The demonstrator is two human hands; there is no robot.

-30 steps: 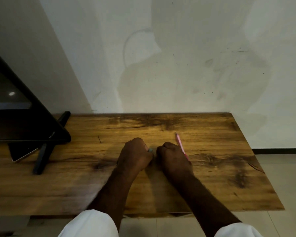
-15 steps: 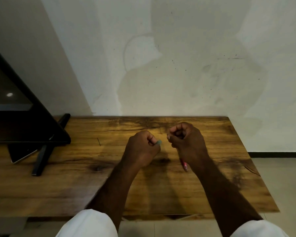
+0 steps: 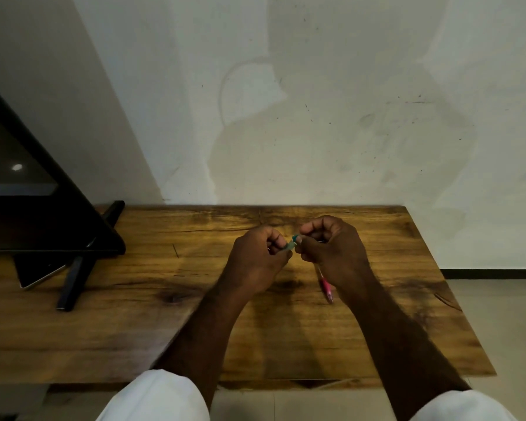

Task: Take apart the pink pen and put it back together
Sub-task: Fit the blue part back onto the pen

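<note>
Both hands raised over table (image 3: 377, 314): left hand (image 3: 255, 259) pinches teal piece (image 3: 292, 242); right hand (image 3: 331, 250) grips pink pen (image 3: 326, 287).

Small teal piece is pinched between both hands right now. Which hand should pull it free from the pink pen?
Left, probably. The left hand pinches the teal piece at its fingertips with nothing else visibly in its grip. The right hand is closed around the pink pen, which juts below its fist, so it should only steady.
</note>
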